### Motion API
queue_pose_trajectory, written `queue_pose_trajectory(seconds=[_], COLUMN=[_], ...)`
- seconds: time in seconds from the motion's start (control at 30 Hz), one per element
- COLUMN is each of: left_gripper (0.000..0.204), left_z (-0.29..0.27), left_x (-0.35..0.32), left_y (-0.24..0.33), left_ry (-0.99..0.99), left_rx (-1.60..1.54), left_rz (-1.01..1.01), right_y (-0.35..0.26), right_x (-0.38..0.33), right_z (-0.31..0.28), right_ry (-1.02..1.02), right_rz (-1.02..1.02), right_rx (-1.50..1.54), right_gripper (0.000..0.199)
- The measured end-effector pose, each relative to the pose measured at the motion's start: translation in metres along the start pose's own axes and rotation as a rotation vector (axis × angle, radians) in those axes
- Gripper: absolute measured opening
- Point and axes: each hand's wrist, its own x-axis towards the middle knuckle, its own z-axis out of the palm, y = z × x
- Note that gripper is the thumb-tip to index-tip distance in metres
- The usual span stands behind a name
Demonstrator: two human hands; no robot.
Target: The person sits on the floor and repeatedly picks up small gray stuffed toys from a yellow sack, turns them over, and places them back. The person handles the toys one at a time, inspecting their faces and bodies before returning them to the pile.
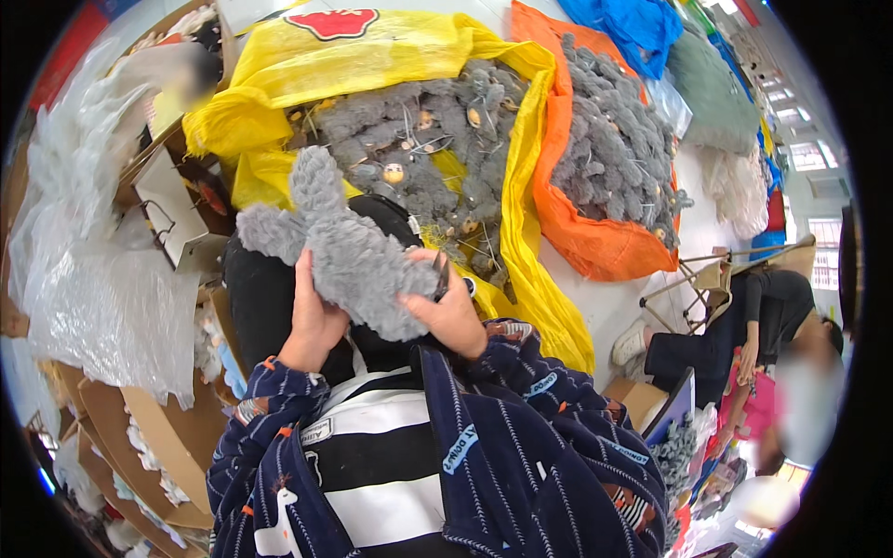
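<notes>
A grey fluffy plush piece (358,260) lies over my lap, held between both hands. Two long, ear-like lobes stick out from its far left end. My left hand (314,321) grips its lower left side, with the thumb on top and the other fingers beneath. My right hand (453,312) closes on its right end, the thumb pressed into the pile. Beside the right fingers shows a thin dark pointed thing, too small to make out. Just beyond my knees, a yellow woven sack (530,200) lies open, holding many similar grey plush pieces (400,130) and loose threads.
An orange sack (609,256) with more grey plush stands right of the yellow one. Clear plastic sheeting (102,307) and cardboard boxes (167,442) crowd the left. A person (781,325) sits at the right by a folding chair frame (693,288). Blue and green sacks lie at the far right.
</notes>
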Motion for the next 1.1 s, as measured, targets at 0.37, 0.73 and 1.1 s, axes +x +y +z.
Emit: queue_pose_trajectory(seconds=[0.37,0.73,1.1], left_gripper=[0.021,0.016,0.016], left_z=[0.007,-0.002,0.002], left_x=[-0.004,0.010,0.012], left_y=[0.031,0.027,0.034], left_ry=[0.038,0.056,0.157], left_rx=[0.502,0.657,0.695], left_rz=[0.075,-0.034,-0.094], right_y=[-0.069,0.260,0.316], right_x=[0.052,0.136,0.089], right_z=[-0.203,-0.169,-0.167], right_ry=[0.748,0.112,-0.223], right_rz=[-0.441,0.233,0.740], right_rx=[0.602,-0.876,-1.196], right_gripper=[0.032,0.034,0.037])
